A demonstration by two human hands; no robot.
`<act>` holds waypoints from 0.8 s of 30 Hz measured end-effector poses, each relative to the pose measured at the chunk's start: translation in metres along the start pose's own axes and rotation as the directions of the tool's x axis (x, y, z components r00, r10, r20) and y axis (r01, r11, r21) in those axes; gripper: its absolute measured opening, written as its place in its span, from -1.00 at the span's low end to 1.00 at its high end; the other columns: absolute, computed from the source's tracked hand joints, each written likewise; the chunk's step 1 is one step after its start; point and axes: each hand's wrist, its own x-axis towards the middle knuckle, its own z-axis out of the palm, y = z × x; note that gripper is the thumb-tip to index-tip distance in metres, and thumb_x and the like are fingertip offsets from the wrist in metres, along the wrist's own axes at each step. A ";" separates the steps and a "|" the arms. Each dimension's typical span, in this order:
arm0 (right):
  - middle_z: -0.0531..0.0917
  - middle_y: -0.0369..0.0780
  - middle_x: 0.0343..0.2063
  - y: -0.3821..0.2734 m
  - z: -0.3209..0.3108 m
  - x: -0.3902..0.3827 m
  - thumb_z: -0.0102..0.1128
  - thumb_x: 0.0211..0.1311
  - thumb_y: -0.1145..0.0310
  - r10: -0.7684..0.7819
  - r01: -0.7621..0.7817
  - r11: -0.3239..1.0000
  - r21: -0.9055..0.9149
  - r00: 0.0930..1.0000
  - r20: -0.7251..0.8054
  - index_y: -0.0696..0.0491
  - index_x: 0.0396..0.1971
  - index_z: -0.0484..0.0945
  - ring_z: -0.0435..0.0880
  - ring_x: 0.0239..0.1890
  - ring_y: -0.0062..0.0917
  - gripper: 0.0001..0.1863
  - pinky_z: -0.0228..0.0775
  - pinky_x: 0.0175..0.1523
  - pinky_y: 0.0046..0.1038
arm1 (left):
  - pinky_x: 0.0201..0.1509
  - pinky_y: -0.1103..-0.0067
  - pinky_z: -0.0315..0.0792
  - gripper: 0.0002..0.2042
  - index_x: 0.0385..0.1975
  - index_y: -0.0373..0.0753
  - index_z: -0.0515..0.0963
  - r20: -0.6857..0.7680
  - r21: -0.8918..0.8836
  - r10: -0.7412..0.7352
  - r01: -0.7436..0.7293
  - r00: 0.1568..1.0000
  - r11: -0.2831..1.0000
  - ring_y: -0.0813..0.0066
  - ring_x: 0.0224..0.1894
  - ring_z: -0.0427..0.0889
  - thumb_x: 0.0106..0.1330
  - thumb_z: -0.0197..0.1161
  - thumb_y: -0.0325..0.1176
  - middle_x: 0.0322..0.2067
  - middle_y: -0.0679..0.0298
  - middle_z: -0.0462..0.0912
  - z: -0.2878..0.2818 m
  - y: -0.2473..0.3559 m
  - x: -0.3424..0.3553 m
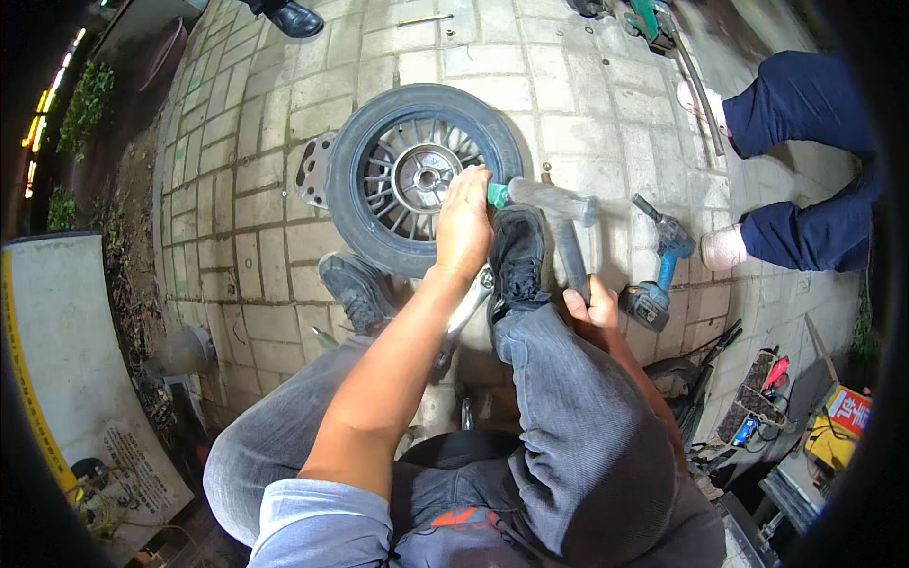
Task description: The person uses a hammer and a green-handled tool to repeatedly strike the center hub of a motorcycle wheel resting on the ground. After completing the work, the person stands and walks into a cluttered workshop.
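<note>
A wheel with a black tyre and a many-spoked metal rim lies flat on the paving in front of my feet. Over the rim's near right part, my left hand is closed around a tool; only its green end shows, and the rest is hidden. My right hand grips the dark handle of a hammer. The hammer's grey head is at the green end, right beside my left fingers; contact cannot be made out for sure. My black shoes stand close to the tyre.
A blue cordless impact wrench lies to the right, near another person's light shoe. A metal plate with holes sits at the tyre's left. Between my legs is a metal spanner. A tool tray lies lower right.
</note>
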 end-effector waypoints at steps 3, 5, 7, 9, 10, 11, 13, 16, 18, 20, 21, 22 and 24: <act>0.56 -0.15 -0.64 0.021 0.002 -0.013 0.21 0.19 0.14 -0.132 0.165 0.963 0.212 0.978 -0.163 0.17 -0.40 0.47 0.60 -0.56 -0.39 -0.66 0.41 -0.40 -0.38 | 0.23 0.29 0.30 -0.57 -0.03 -0.35 0.37 -0.039 0.048 0.015 -0.013 0.999 0.999 -0.05 0.10 0.44 0.02 0.14 -0.68 -0.01 -0.08 0.47 0.010 0.003 -0.003; 0.57 -0.14 -0.63 0.018 -0.001 -0.012 0.19 0.18 0.18 -0.301 0.324 0.875 0.359 0.946 -0.122 0.15 -0.40 0.48 0.61 -0.54 -0.37 -0.70 0.42 -0.40 -0.39 | 0.24 0.28 0.29 -0.54 0.00 -0.37 0.33 -0.036 0.051 0.031 -0.029 0.999 0.998 -0.06 0.09 0.44 0.01 0.11 -0.70 -0.01 -0.08 0.46 0.011 0.003 -0.005; 0.56 -0.10 -0.63 0.014 0.011 -0.010 0.21 0.19 0.15 -0.249 0.277 0.944 0.177 0.954 -0.164 0.17 -0.40 0.47 0.60 -0.55 -0.32 -0.66 0.41 -0.40 -0.36 | 0.27 0.28 0.26 -0.60 -0.01 -0.37 0.34 -0.020 0.034 0.012 -0.011 1.000 0.999 -0.05 0.12 0.41 0.09 0.03 -0.65 -0.03 -0.09 0.46 0.012 0.005 -0.003; 0.51 0.00 -0.65 0.005 0.014 -0.002 0.28 0.16 0.20 0.063 -0.063 0.998 0.000 0.997 0.045 0.19 -0.45 0.42 0.59 -0.56 -0.23 -0.65 0.39 -0.42 -0.29 | 0.25 0.28 0.28 -0.62 -0.03 -0.37 0.34 -0.021 0.018 -0.045 0.045 0.999 0.999 -0.06 0.09 0.42 0.08 0.04 -0.65 -0.05 -0.08 0.46 0.011 0.004 -0.001; 0.51 0.00 -0.65 0.003 0.011 -0.003 0.28 0.16 0.21 0.040 -0.040 0.999 0.008 0.999 0.021 0.18 -0.46 0.41 0.58 -0.57 -0.21 -0.67 0.39 -0.42 -0.29 | 0.22 0.28 0.29 -0.62 -0.03 -0.37 0.34 0.015 0.022 0.014 -0.015 1.000 1.000 -0.06 0.07 0.42 0.08 0.04 -0.64 -0.05 -0.08 0.47 0.009 0.003 0.003; 0.52 -0.01 -0.65 0.001 0.008 -0.003 0.28 0.16 0.23 0.018 -0.018 1.000 0.016 1.000 -0.005 0.18 -0.47 0.41 0.58 -0.58 -0.20 -0.68 0.39 -0.42 -0.29 | 0.20 0.28 0.30 -0.62 -0.03 -0.36 0.34 0.058 -0.009 0.008 -0.007 0.998 1.000 -0.06 0.05 0.43 0.08 0.05 -0.63 -0.06 -0.08 0.47 0.010 0.007 0.002; 0.53 -0.01 -0.64 -0.006 0.000 -0.002 0.26 0.18 0.21 -0.063 0.066 0.997 0.037 0.994 -0.094 0.19 -0.47 0.41 0.58 -0.60 -0.21 -0.66 0.39 -0.42 -0.30 | 0.20 0.29 0.30 -0.62 -0.04 -0.36 0.35 -0.023 0.022 0.036 -0.035 0.999 0.999 -0.06 0.04 0.44 0.07 0.05 -0.63 -0.08 -0.08 0.47 0.011 0.005 0.003; 0.50 -0.20 -0.65 -0.021 -0.022 -0.009 0.14 0.30 0.16 -0.234 0.305 0.895 0.326 0.942 -0.239 0.14 -0.51 0.41 0.50 -0.64 -0.47 -0.66 0.34 -0.50 -0.43 | 0.19 0.30 0.31 -0.56 -0.03 -0.32 0.35 -0.044 0.066 0.047 -0.044 0.998 0.997 -0.04 0.05 0.45 0.00 0.05 -0.71 -0.08 -0.05 0.48 0.012 -0.001 -0.004; 0.46 -0.24 -0.65 -0.051 -0.032 0.000 0.09 0.34 0.12 -0.347 0.515 0.641 0.569 0.856 -0.383 0.12 -0.53 0.40 0.42 -0.65 -0.55 -0.62 0.27 -0.54 -0.51 | 0.18 0.29 0.32 -0.54 0.00 -0.34 0.34 -0.048 0.048 0.070 -0.068 0.996 0.997 -0.05 0.04 0.46 0.00 0.05 -0.71 -0.08 -0.06 0.47 0.013 -0.001 -0.006; 0.44 -0.26 -0.65 -0.054 -0.020 0.001 0.08 0.34 0.08 -0.365 0.576 0.418 0.703 0.815 -0.450 0.12 -0.49 0.40 0.41 -0.63 -0.57 -0.61 0.27 -0.54 -0.54 | 0.17 0.29 0.34 -0.54 0.02 -0.36 0.33 -0.040 0.051 0.092 -0.090 0.995 0.995 -0.06 0.02 0.47 0.03 0.04 -0.70 -0.09 -0.08 0.48 0.013 -0.001 -0.004; 0.47 -0.17 -0.65 -0.028 -0.020 0.001 0.11 0.31 0.09 -0.302 0.369 0.742 0.560 0.929 -0.212 0.14 -0.47 0.41 0.47 -0.63 -0.44 -0.62 0.31 -0.52 -0.43 | 0.17 0.29 0.33 -0.54 0.03 -0.36 0.32 -0.043 0.042 0.030 -0.028 0.999 0.999 -0.06 0.02 0.46 0.03 0.05 -0.70 -0.09 -0.08 0.47 0.012 0.001 -0.004; 0.51 -0.08 -0.66 -0.001 -0.020 0.001 0.15 0.29 0.10 -0.211 0.195 0.949 0.247 0.977 0.040 0.17 -0.45 0.41 0.53 -0.62 -0.30 -0.61 0.36 -0.49 -0.33 | 0.17 0.29 0.33 -0.54 0.03 -0.36 0.32 -0.037 0.023 -0.028 0.029 0.999 0.999 -0.06 0.03 0.45 0.03 0.05 -0.70 -0.08 -0.09 0.47 0.012 0.005 -0.004; 0.52 0.02 -0.65 0.004 -0.013 0.012 0.18 0.26 0.13 0.004 0.014 0.981 -0.194 0.996 0.092 0.20 -0.45 0.40 0.59 -0.57 -0.14 -0.61 0.38 -0.43 -0.23 | 0.23 0.24 0.24 -0.54 0.03 -0.37 0.32 0.022 -0.013 -0.046 0.047 0.999 0.999 -0.09 0.08 0.39 0.03 0.03 -0.68 -0.03 -0.12 0.43 0.006 0.000 0.003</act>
